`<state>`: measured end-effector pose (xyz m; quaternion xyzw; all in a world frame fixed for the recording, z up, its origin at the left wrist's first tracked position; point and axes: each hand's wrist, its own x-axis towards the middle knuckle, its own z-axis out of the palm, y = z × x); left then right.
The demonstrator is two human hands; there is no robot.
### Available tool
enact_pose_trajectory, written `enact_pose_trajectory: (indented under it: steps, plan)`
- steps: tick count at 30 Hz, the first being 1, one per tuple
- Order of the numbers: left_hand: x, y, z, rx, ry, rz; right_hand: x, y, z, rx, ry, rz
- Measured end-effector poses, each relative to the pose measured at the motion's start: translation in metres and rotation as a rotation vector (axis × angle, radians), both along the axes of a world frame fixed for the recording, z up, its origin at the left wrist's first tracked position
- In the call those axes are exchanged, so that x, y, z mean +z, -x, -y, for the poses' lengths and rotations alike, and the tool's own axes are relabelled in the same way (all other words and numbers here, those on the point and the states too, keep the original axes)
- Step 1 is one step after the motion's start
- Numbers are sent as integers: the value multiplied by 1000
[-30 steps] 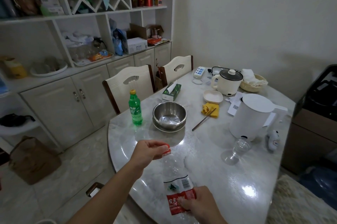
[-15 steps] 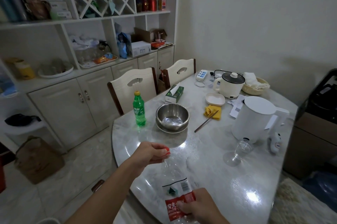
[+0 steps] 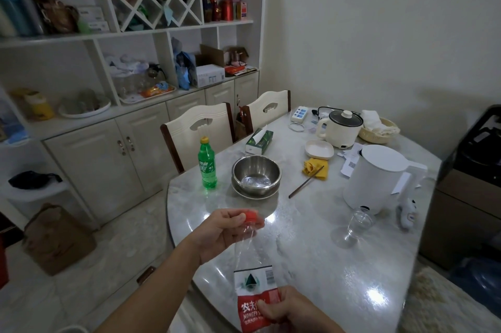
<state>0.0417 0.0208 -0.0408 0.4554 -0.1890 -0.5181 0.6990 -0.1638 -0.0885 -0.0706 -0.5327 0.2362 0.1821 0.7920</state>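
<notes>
A marble counter [image 3: 311, 265] fills the right of the room, with two chairs [image 3: 200, 126] tucked against its far left edge. Near its right edge stands a white kettle [image 3: 376, 178], handle turned right. Behind it, toward the far right corner, is a cream cooker [image 3: 341, 128] with a dark lid. A steel bowl [image 3: 256, 174] sits mid-counter, nearer the left edge. Above the near left corner a person holds a clear bottle [image 3: 250, 265] with a red-and-white label, tilted and lifted off the counter, its neck pointing away toward the bowl. A green bottle [image 3: 207, 164] with a yellow top stands upright at the left edge, just left of the bowl. The right hand [image 3: 287, 311] grips the clear bottle's lower body round the label, by the near edge. The left hand [image 3: 219, 232] pinches the red cap [image 3: 250, 216] at the neck between thumb and fingers. A stemmed glass [image 3: 357, 224] stands just in front of the kettle. A chopstick [image 3: 306, 185] lies between bowl and kettle.
</notes>
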Motion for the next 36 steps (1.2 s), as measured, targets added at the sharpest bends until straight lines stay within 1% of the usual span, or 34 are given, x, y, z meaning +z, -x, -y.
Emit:
enact_pose_trajectory:
  steps: [2, 3, 5, 7, 10, 13, 15, 18, 22, 25, 29, 32, 36]
  plan:
    - [4, -4, 1, 96, -126, 96, 0, 0, 2, -70, 93, -3]
    - [6, -6, 1, 164, -191, 132, 1, 0, 3, -92, 175, -2]
    - [10, -7, 0, 253, -252, 180, 2, -1, 4, -118, 397, 0]
    - [12, -4, -1, 263, -274, 234, 3, -3, 2, -161, 593, 3]
    - [10, 3, 1, 316, -271, 260, 7, -9, -4, -205, 821, 22]
    - [10, 6, 1, 399, -290, 277, 12, -15, -8, -170, 989, 12]
    - [11, 6, -1, 433, -296, 287, 14, -17, -7, -140, 1027, 8]
    - [13, 5, -2, 481, -303, 313, 17, -18, -6, -101, 939, 49]
    - [14, 2, -3, 480, -314, 340, 18, -16, -6, -111, 620, 76]
    - [16, 0, -5, 446, -301, 325, 19, -16, -5, -109, 391, 59]
    - [21, 2, -3, 400, -268, 351, 15, -17, -5, -92, 132, 31]
    - [26, 4, -2, 372, -246, 377, 12, -18, -7, -54, 32, 16]
    - [30, 6, -5, 350, -220, 366, 7, -21, -9, -19, -4, 14]
